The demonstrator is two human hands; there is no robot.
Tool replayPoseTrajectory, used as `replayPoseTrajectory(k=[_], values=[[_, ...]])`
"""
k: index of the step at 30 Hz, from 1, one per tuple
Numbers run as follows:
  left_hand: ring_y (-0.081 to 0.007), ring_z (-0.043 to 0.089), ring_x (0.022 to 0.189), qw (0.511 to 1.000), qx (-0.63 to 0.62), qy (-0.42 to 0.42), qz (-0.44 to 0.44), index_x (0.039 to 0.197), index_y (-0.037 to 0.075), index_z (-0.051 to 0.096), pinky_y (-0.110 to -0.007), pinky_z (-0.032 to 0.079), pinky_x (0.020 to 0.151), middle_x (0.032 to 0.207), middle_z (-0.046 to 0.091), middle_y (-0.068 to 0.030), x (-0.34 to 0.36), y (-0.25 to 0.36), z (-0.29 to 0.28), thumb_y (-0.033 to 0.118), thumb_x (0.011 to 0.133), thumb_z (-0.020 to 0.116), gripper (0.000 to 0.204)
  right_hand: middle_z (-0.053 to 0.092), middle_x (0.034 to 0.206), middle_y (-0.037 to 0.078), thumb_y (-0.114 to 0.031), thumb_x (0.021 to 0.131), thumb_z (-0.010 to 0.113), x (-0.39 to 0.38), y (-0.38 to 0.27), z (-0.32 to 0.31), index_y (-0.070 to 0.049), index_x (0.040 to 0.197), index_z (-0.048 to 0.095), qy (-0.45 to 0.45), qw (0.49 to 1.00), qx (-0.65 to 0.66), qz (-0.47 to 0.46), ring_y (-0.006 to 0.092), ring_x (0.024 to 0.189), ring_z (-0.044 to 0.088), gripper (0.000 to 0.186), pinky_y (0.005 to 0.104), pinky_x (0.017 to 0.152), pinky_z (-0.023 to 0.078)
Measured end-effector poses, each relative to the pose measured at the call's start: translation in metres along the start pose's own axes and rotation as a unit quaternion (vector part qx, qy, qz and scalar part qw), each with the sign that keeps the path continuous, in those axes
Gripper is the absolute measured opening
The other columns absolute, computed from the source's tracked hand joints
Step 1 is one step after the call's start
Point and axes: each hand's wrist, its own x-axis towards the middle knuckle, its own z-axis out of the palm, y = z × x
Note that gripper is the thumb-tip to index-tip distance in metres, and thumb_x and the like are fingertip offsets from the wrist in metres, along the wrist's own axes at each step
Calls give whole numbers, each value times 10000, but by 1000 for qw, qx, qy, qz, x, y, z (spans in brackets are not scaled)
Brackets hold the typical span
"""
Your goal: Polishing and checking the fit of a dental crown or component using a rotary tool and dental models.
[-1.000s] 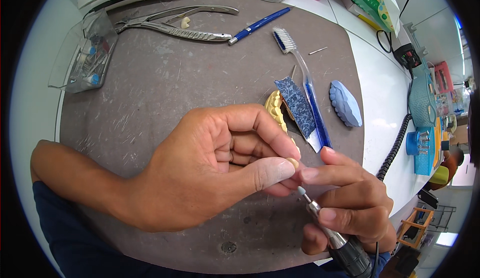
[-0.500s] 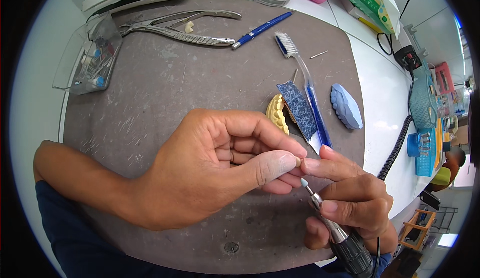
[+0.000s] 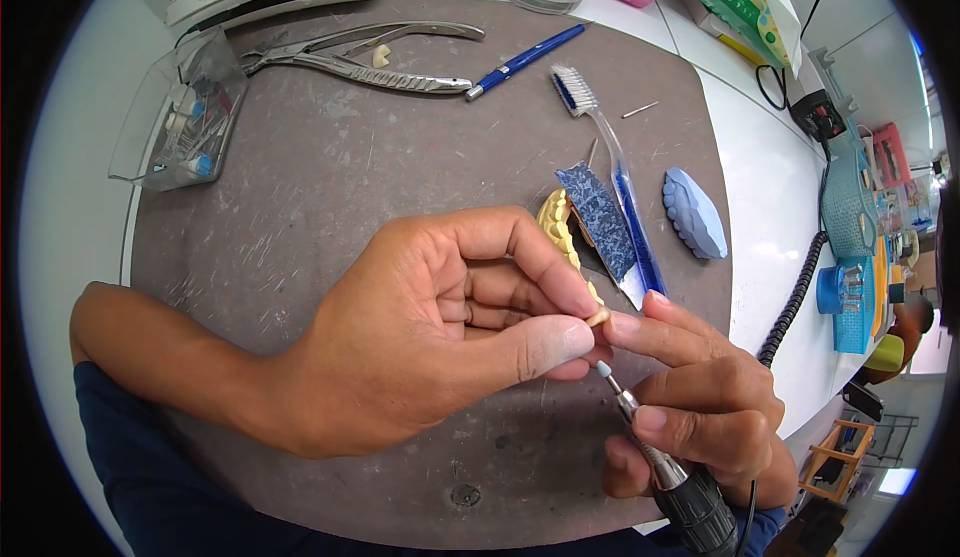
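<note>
The brown work mat (image 3: 300, 167) lay beneath your work. Your left hand (image 3: 400, 342) spanned its centre, fingers curled, thumb and index finger pinched narrowly together. Your right hand (image 3: 715, 387) was at the lower right. The metal pliers (image 3: 400, 79) lay near the mat's far edge, handles spread. The toothbrush (image 3: 624, 179) lay beyond your right hand, bristles away from you. The rotary handpiece (image 3: 692, 507) was gripped in your right fingers, tilted up and leftward. The blue dental cast (image 3: 694, 215) lay right of the toothbrush; the blue patterned strip (image 3: 600, 222) lay left of it, overlapping the yellow dental model (image 3: 555, 225), which your left fingers partly hid. The blue pen (image 3: 525, 62) lay just beside the pliers. The small cream piece (image 3: 598, 318) was held at your left fingertips; whether your right index finger touched it, you could not tell. The handpiece's pale blue tip (image 3: 604, 369) pointed toward the piece, just apart from it.
</note>
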Motion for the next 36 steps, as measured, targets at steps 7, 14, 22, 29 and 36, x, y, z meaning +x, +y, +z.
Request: replayPoseTrajectory(k=[7,14,22,29,36], values=[[-241,663,1006,1000,23,-17,6,1139,-91,551,-323,584,871,1095,639,-214,-1,1,0,-62,895,591,249,599,810,57,-106,735,826,0,0,1,-116,1004,524,5,1000,2,-10,374,1043,653,405,530,1001,454],[-244,660,1018,1000,5,-14,-10,1119,-100,587,-325,584,875,1109,635,-225,-1,2,0,-60,902,583,220,605,774,59,-81,734,819,1,-1,3,-104,994,542,22,1000,-4,-8,368,1008,669,381,530,975,475],[-254,665,1008,1000,-4,-12,-9,1114,-109,582,-333,587,870,1098,635,-234,0,1,1,-56,906,579,214,582,783,54,-79,748,784,-5,3,-1,-108,1022,524,36,999,10,-6,384,1053,643,378,560,1026,416],[-252,673,990,999,-6,-19,-31,1107,-107,584,-329,593,859,1039,654,-232,-1,4,2,-64,901,581,210,570,867,79,-76,763,754,-4,9,-4,-121,1056,523,23,999,31,26,394,1100,613,376,572,1054,383],[-244,676,982,999,6,-31,-27,1088,-115,578,-328,598,850,1030,653,-235,0,4,2,-67,897,587,197,566,883,80,-48,740,776,-3,6,-2,-112,1044,535,17,998,54,37,376,1070,633,393,548,1045,413]])
